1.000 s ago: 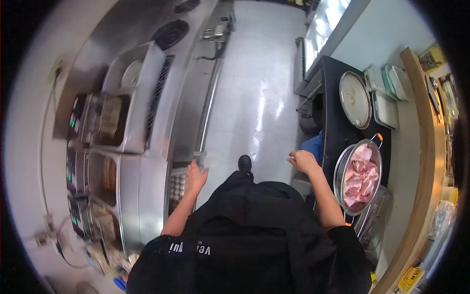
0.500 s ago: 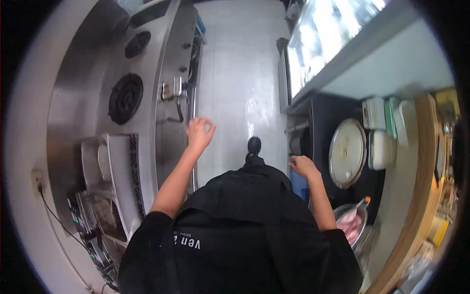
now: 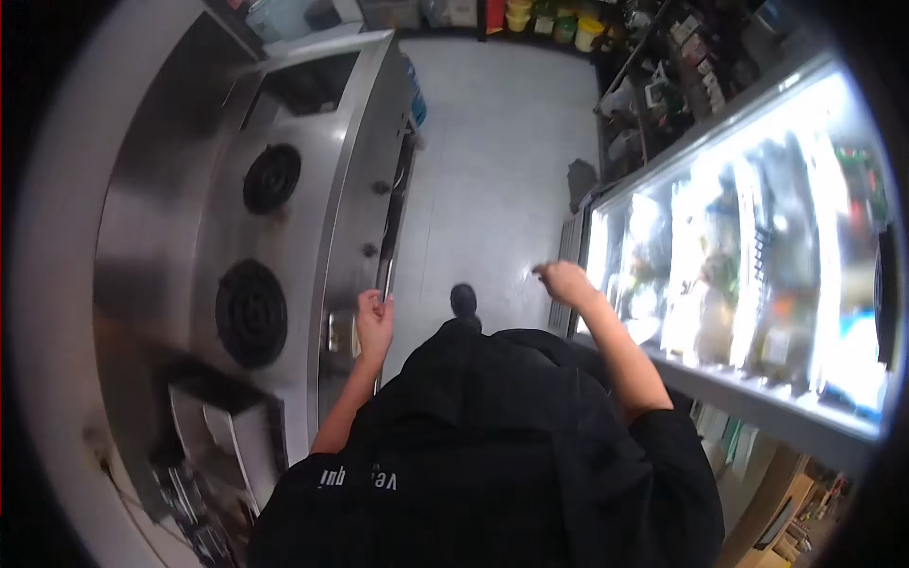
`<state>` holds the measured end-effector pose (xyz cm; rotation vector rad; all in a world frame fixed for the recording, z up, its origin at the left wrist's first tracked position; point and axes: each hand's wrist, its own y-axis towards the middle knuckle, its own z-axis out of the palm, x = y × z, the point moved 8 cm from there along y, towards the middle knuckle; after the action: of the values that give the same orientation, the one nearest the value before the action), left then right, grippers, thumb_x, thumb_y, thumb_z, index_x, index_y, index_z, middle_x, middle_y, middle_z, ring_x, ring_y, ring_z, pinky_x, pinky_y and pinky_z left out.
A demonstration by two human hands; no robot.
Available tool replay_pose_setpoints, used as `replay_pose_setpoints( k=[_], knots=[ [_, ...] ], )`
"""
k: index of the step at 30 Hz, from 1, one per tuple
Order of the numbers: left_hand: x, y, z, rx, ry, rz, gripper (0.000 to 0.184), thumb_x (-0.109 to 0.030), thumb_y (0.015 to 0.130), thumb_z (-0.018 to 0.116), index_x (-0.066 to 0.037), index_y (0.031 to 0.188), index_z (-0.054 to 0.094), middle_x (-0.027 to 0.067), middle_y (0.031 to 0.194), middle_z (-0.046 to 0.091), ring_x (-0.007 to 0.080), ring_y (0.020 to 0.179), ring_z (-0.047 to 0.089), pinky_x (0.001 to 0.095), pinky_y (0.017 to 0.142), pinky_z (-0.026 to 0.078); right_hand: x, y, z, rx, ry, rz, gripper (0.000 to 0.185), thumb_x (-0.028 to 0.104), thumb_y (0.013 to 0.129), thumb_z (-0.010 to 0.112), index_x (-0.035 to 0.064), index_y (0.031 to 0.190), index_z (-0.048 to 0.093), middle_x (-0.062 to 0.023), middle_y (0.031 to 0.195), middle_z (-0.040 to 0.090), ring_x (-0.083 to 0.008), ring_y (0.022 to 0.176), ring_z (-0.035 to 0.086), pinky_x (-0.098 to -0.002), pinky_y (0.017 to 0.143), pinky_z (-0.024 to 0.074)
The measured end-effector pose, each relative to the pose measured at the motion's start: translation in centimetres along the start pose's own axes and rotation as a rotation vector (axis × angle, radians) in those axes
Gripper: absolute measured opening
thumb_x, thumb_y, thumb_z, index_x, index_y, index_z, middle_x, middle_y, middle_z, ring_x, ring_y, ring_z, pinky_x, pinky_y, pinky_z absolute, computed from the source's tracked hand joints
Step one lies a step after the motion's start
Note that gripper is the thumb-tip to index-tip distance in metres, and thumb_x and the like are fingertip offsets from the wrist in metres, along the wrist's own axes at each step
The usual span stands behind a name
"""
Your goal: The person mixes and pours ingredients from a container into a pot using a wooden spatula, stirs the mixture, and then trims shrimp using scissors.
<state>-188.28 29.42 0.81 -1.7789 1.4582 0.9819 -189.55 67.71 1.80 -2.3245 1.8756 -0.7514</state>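
Plainly two hands [image 3: 375,328], two burners [image 3: 252,314].

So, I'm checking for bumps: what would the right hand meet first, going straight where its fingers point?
Probably the stove's front, over on the left; the right hand seems to have only open floor before that, though depth is unclear.

Stove [image 3: 311,237] at left — two burners [image 3: 252,313] on it, fridge [image 3: 757,401] at right, floor [image 3: 502,170] between, tubs [image 3: 588,35] ahead

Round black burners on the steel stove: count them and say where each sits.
2: the far burner on the stove, nearer the rectangular recess; and the near burner, closer to the left hand.
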Motion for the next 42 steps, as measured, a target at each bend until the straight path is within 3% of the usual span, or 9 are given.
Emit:
replay_pose_setpoints(
  k=[6,9,11,16,19,25,33,38,42],
  knots=[
    [-7.8,23.5,12.0,-0.056,-0.017,0.381,0.028,-0.012,0.081,0.069,-0.003,0.103,0.053,0.0085,0.078,0.053,0.0205,0.064,0.053,0.032,0.061,0.045,-13.5,3.4,2.5,0.221,0.048,0.2,0.036,0.01,0.084,0.056,0.0123,0.12,0.057,-0.0205,0.097,0.064,-0.0375,0.092,0.062,-0.0446,0.083,0.0504],
    [-17.2,32.1,16.5,0.011,0.055,0.426,0.025,-0.01,0.079,0.069,-0.004,0.098,0.055,0.0102,0.087,0.054,0.0244,0.072,0.055,0.0335,0.065,0.046,-16.5,7.4,-4.0,0.077,0.14,0.31,0.072,0.004,0.077,0.066,0.0193,0.14,0.035,-0.0229,0.117,0.053,-0.0424,0.1,0.058,-0.0454,0.087,0.0493],
    [-19.7,38.5,20.4,0.122,0.036,0.341,0.022,-0.01,0.078,0.07,-0.005,0.095,0.056,0.0104,0.091,0.053,0.0254,0.076,0.055,0.0339,0.068,0.046,-19.8,12.0,-7.6,0.092,0.167,0.468,0.059,-0.003,0.078,0.042,0.0143,0.135,0.043,-0.0251,0.117,0.055,-0.0409,0.103,0.058,-0.0452,0.089,0.0481],
    [-21.6,48.9,22.4,-0.094,0.136,0.486,0.022,-0.013,0.079,0.07,-0.005,0.094,0.057,0.0096,0.09,0.054,0.0214,0.078,0.054,0.0313,0.067,0.046,-27.5,29.5,-13.9,0.18,0.084,0.336,0.053,0.009,0.081,0.063,0.0111,0.131,0.046,-0.023,0.122,0.055,-0.0375,0.11,0.055,-0.0456,0.091,0.0456],
    [-18.0,55.1,20.9,-0.217,0.014,0.156,0.028,-0.015,0.082,0.069,-0.003,0.102,0.054,0.0082,0.089,0.055,0.0161,0.072,0.054,0.0288,0.063,0.046,-24.8,41.9,-22.2,0.25,0.007,0.093,0.041,0.015,0.083,0.061,0.0088,0.123,0.054,-0.019,0.113,0.06,-0.0357,0.105,0.057,-0.0444,0.087,0.0473],
    [-18.8,65.5,20.5,-0.326,-0.003,-0.064,0.037,-0.017,0.084,0.068,-0.002,0.112,0.048,0.0056,0.085,0.057,0.0113,0.06,0.052,0.026,0.056,0.044,-24.3,63.4,-31.1,0.166,0.005,-0.247,0.034,0.007,0.084,0.057,0.0074,0.117,0.06,-0.0175,0.104,0.063,-0.0339,0.099,0.06,-0.0433,0.085,0.0484],
    [-17.4,86.5,32.4,-0.216,-0.145,0.027,0.041,-0.012,0.083,0.066,-0.002,0.118,0.046,0.0091,0.089,0.056,0.0151,0.062,0.053,0.0283,0.058,0.045,-34.5,77.4,-36.5,0.302,-0.123,-0.039,0.035,0.002,0.081,0.054,0.0077,0.116,0.061,-0.0198,0.102,0.065,-0.0357,0.099,0.06,-0.0431,0.085,0.0477],
    [-23.3,101.6,30.2,-0.314,-0.097,0.004,0.048,-0.011,0.081,0.067,0.0,0.122,0.045,0.0128,0.1,0.053,0.0178,0.067,0.054,0.0315,0.061,0.048,-40.6,87.4,-38.4,0.535,-0.119,-0.001,0.035,0.016,0.082,0.062,0.0099,0.116,0.061,-0.0183,0.111,0.063,-0.0336,0.105,0.059,-0.0424,0.09,0.0464],
    [-21.6,106.3,25.7,-0.544,0.136,-0.154,0.053,-0.014,0.08,0.069,0.0,0.125,0.045,0.0141,0.104,0.053,0.0209,0.08,0.057,0.0337,0.071,0.049,-40.4,100.8,-43.2,0.461,-0.204,-0.108,0.033,0.02,0.083,0.064,0.0087,0.114,0.062,-0.0192,0.108,0.063,-0.0351,0.103,0.059,-0.0437,0.089,0.0463]
  ],
)
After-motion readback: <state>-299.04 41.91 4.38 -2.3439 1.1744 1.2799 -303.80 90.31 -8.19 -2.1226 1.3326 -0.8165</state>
